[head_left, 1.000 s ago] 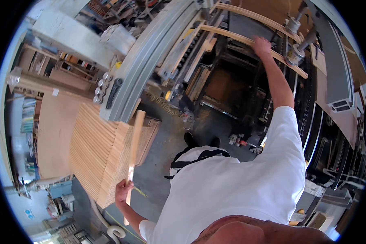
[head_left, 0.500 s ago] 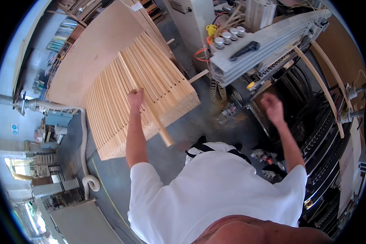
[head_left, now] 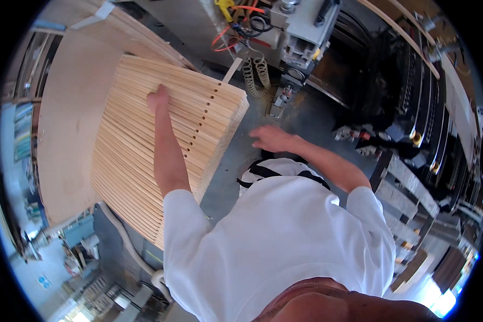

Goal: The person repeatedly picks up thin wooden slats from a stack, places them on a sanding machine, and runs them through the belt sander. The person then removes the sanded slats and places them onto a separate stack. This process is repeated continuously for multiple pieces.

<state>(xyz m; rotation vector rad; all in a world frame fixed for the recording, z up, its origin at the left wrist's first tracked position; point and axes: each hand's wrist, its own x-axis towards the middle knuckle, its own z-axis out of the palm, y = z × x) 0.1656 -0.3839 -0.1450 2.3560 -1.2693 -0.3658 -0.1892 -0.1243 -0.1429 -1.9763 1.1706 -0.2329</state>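
Observation:
A broad stack of pale wooden strips (head_left: 126,155) lies to the left, with a row of small round holes near its right end. My left hand (head_left: 158,98) is over the far part of the stack, its fingers curled round a wooden strip (head_left: 185,111) that lies level among the others; the fingertips are hidden. In front of my waist, my right hand (head_left: 273,138) hangs above the floor, holding nothing. Its fingers are apart and point toward the near right end of the stack.
A large wooden panel (head_left: 64,134) stands beyond the stack on the left. To the right is a dark machine (head_left: 381,80) with a coiled hose (head_left: 255,78) and red cable nearby. A pale flexible duct (head_left: 124,236) runs along the floor at lower left.
My view and body have turned to the right. The strip that lay slantwise across the stack in my left hand now lies in line with the others. My right hand has come in toward the stack.

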